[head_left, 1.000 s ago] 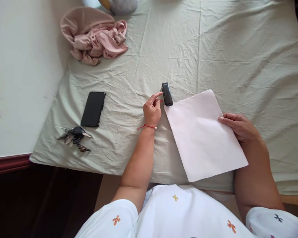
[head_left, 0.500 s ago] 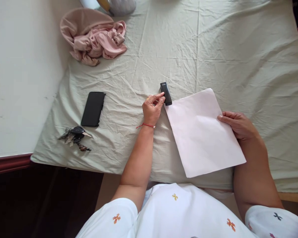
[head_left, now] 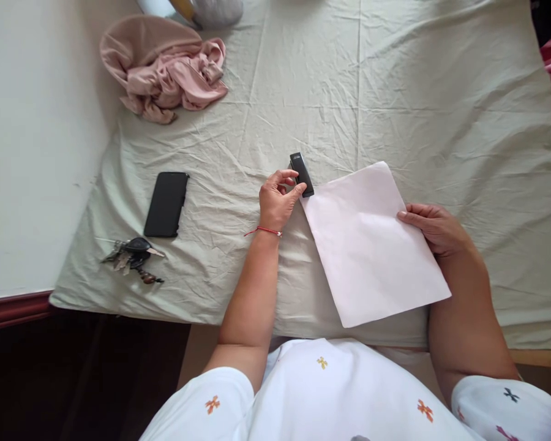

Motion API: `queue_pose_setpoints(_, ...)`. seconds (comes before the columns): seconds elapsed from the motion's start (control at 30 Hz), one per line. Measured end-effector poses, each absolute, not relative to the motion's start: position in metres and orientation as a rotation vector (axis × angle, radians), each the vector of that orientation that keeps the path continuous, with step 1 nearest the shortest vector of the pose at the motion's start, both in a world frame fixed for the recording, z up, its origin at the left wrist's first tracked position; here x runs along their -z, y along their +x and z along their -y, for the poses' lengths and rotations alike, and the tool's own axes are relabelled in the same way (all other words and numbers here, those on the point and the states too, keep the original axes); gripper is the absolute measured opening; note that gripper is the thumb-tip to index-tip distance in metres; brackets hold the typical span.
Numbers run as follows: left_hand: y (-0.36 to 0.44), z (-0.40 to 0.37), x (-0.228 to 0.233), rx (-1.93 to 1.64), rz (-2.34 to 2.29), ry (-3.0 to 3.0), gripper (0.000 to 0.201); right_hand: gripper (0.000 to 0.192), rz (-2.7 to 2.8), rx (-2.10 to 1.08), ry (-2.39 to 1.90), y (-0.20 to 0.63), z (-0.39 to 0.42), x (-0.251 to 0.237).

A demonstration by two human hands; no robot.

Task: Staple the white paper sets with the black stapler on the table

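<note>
Nearest the camera, both forearms reach out from a white patterned top onto a bed (head_left: 395,92) covered with a wrinkled pale green sheet. The right hand (head_left: 434,226) lies flat on the right edge of a sheet of white paper (head_left: 371,245), fingers extended and pressing it down rather than gripping it; the paper sits at a slant, its near corner hanging toward the bed's edge and its far left corner pointing up and to the left. The left hand (head_left: 278,199), with a red thread at the wrist, is just beyond that corner, fingers (head_left: 288,176) curled loosely and partly open, their tips touching or all but touching the left side of a small black stapler (head_left: 302,174); whether they have actually closed on it cannot be told. The stapler lies on the sheet right at the paper's far left corner, its long axis running away from the person and tilted slightly leftward, so it sits just to the right of and a little beyond the left fingertips. The left hand is much the nearer of the two; the right is well apart across the paper. Farther left lie a black phone (head_left: 166,203) and a bunch of keys (head_left: 132,257), and at the far left a crumpled pink cloth (head_left: 165,73).
</note>
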State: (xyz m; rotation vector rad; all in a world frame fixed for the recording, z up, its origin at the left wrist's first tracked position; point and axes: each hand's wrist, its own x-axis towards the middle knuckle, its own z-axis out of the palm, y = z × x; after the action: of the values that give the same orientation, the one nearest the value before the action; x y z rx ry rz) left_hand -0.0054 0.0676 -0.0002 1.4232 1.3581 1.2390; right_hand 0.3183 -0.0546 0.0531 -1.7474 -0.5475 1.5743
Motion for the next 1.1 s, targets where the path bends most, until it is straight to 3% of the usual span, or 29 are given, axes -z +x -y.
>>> queue_pose_setpoints(0.17,-0.002,-0.066,0.004,-1.283,-1.432,1.405,0.041,0.033,0.549,-1.574,-1.740,0.317,0.055,-0.054)
queue_pose_setpoints(0.47,-0.001,-0.062,0.012,-1.334,-1.302,1.407,0.043,0.034,0.574,-1.599,-1.716,0.319,0.056,-0.052)
queue_pose_setpoints(0.77,0.001,-0.061,0.008,-1.395,-1.198,1.241,0.059,0.029,0.692,-1.744,-1.611,0.316,0.073,-0.060)
queue_pose_setpoints(0.97,0.000,-0.057,-0.004,-1.432,-1.092,0.986,0.062,0.030,0.767,-1.369,-1.483,0.321,0.065,-0.034)
queue_pose_setpoints(1.1,0.002,-0.052,-0.008,-1.266,-1.006,1.000,0.070,0.029,0.787,-1.276,-1.463,0.322,0.055,-0.021)
